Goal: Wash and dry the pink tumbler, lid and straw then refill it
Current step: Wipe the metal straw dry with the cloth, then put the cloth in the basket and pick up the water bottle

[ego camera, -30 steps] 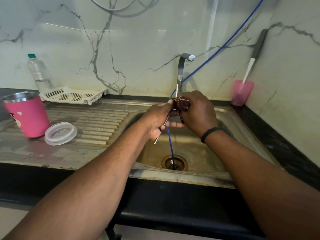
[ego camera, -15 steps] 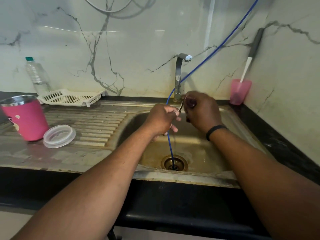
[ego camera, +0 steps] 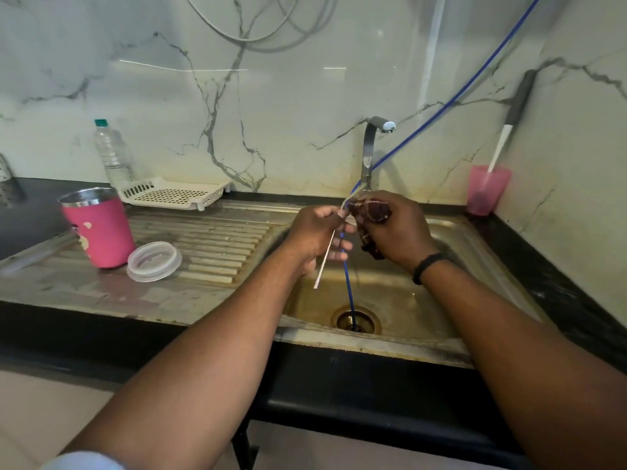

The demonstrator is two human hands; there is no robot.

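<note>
Working over the sink (ego camera: 451, 293), you had both hands close together, almost touching. Your left hand (ego camera: 317, 232) pinched the straw (ego camera: 325, 257), which slanted down from your fingers with its free end hanging above the basin. Your right hand (ego camera: 395, 228) was clenched on a dark red cloth (ego camera: 371, 212) bunched against the straw's upper end. Half a second before, the straw was nearly hidden inside your left fist; by this moment far more of it showed below that hand. I judged you were drawing it through the cloth to dry it, with that step close to done. Further left on the draining board, the clear lid (ego camera: 154, 261) lay flat, touching the pink tumbler (ego camera: 100, 228), which stood upright and open, seemingly not yet refilled. Behind your hands, the tap (ego camera: 369, 150) showed no stream.
</note>
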